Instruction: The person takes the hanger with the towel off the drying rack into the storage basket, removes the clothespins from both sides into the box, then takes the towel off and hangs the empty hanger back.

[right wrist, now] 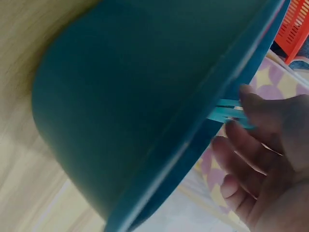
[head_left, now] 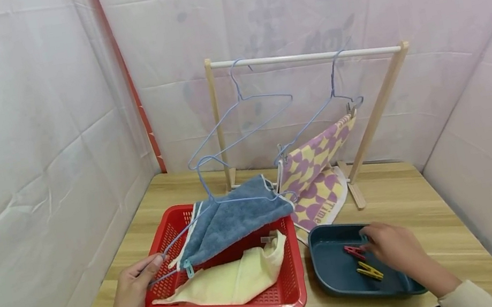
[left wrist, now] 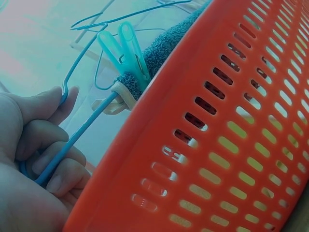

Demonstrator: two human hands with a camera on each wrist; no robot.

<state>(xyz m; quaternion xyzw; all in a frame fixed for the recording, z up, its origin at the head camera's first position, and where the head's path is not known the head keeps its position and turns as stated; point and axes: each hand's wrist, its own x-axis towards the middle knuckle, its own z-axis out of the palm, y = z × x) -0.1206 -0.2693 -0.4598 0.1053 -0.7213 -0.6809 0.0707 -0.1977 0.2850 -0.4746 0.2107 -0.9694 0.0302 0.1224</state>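
Observation:
At the left end of a blue wire hanger, my left hand grips the wire with curled fingers. A blue towel hangs from this hanger over the red basket. One teal clothespin clips the towel's near corner to the wire. My right hand is over the dark teal tub, pinching another teal clothespin between thumb and fingers at the rim. Below those fingers, a red clothespin and a yellow clothespin lie in the tub.
A pale yellow towel lies in the basket. Behind stands a wooden rack with a white bar. From it hang a bare blue hanger and another holding a purple-and-yellow towel by metal clips. Fabric walls surround the table.

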